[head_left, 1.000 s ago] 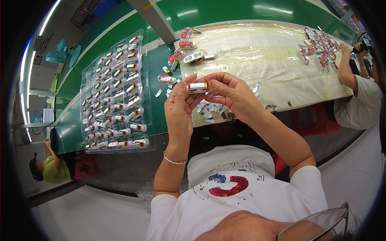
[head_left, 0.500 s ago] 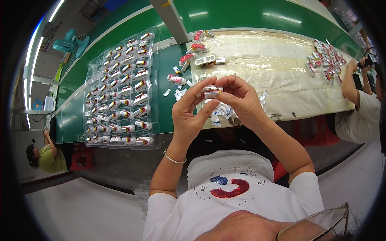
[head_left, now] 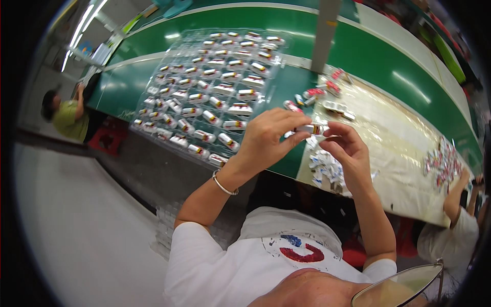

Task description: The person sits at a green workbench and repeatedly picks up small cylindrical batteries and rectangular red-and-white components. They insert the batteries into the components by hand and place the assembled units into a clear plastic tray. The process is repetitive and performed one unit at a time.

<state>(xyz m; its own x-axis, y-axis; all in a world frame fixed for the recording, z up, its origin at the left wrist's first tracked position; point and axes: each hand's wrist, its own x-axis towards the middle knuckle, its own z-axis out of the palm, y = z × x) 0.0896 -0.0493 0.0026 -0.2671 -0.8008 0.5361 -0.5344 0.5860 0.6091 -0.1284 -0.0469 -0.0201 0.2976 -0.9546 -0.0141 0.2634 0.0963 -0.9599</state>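
Observation:
My left hand (head_left: 268, 134) pinches a small white casing with a silver, gold-banded battery (head_left: 311, 129) between thumb and fingers. Just right of it is my right hand (head_left: 352, 151), its thumb and curled fingers apart, with nothing seen between them. To the left lies a clear plastic blister tray (head_left: 279, 56), filled with rows of similar white casings with batteries. Beyond my hands lie several red-and-white pieces (head_left: 313, 93) and a white holder with round openings (head_left: 335, 106). White paper scraps (head_left: 326, 166) lie below my hands.
A grey post (head_left: 325, 38) rises from the green table (head_left: 255, 18). Cream sheeting (head_left: 394, 169) covers the right part. A pile of red and silver pieces (head_left: 441, 162) lies by a co-worker's arm (head_left: 454, 197). Another person in green (head_left: 71, 120) sits far left.
The view has turned left, so the tray appears nearer the middle. My right hand has come off the casing, which my left hand now holds alone.

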